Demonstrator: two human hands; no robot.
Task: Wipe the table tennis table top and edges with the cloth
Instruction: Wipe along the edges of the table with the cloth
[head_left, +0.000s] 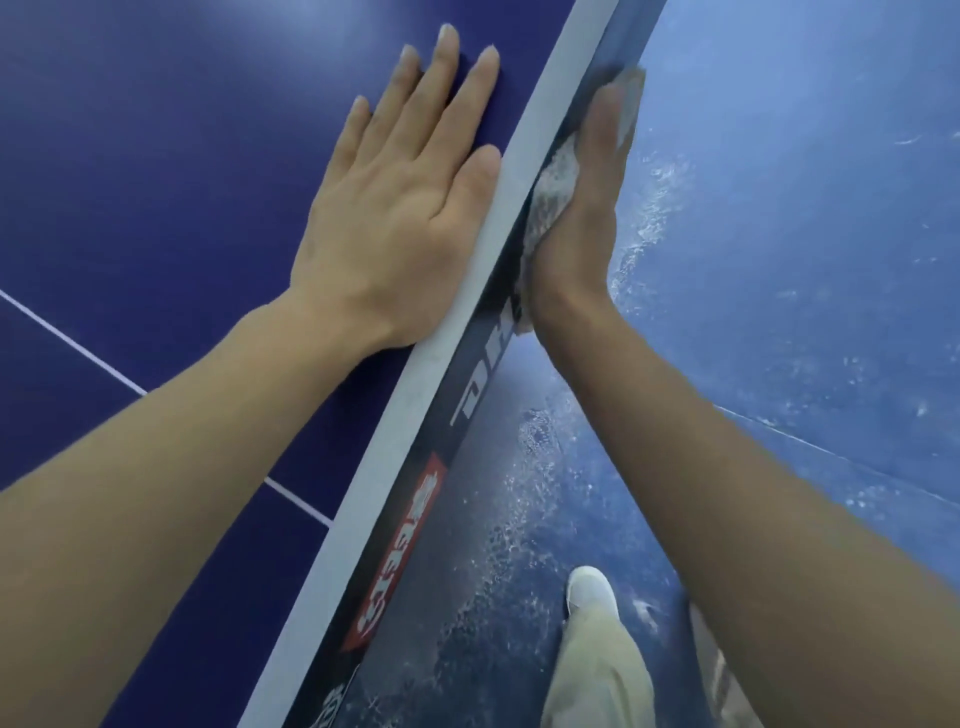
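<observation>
Head view: a speckled blue floor lies below the dark blue bench, whose white border and printed side edge run diagonally. The left hand rests flat on the top, fingers straight and spread. The right hand presses the cloth against the side edge, fingers straight. The cloth looks soft, thin and light; I think a flat palm holds it best.
</observation>
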